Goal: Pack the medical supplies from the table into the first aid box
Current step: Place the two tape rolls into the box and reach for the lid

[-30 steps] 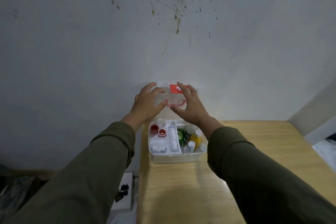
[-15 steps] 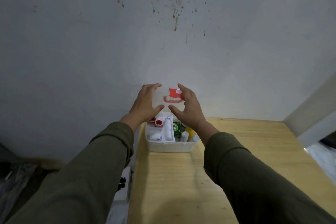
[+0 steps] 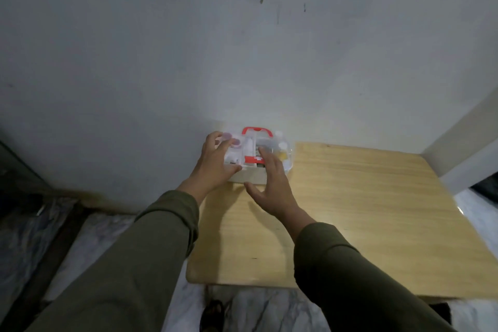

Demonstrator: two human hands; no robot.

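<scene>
Both hands sit on the first aid box [image 3: 258, 156], lid down. Left hand [image 3: 215, 166]: fingers spread and laid flat over the left part of the clear lid [image 3: 283, 153], thumb running along the front edge; no curl around anything that I can see. Right hand [image 3: 272, 183]: fingers straight, tips resting on the lid near the middle, thumb held out to the left and just in front of the box's white front wall. Neither hand has hold of anything; both press or rest with slack, straight fingers. Some motion blur on the fingertips, so I cannot tell the exact contact.

Box: white base, clear lid lying over it, red handle [image 3: 256, 131] at the far side, red label [image 3: 253, 160] showing between the two hands. Through the lid I make out red round caps at left, white pieces in the middle, something yellow at right; details too blurred to name.

Box stands at the far left corner of the wooden surface [image 3: 377, 210], close against the grey wall [image 3: 188, 62]. Dark specks and a drip stain mark the wall high up. Olive sleeves [image 3: 134, 264] cover both forearms. Pale marbled floor [image 3: 94, 232] shows left of and below the surface.
</scene>
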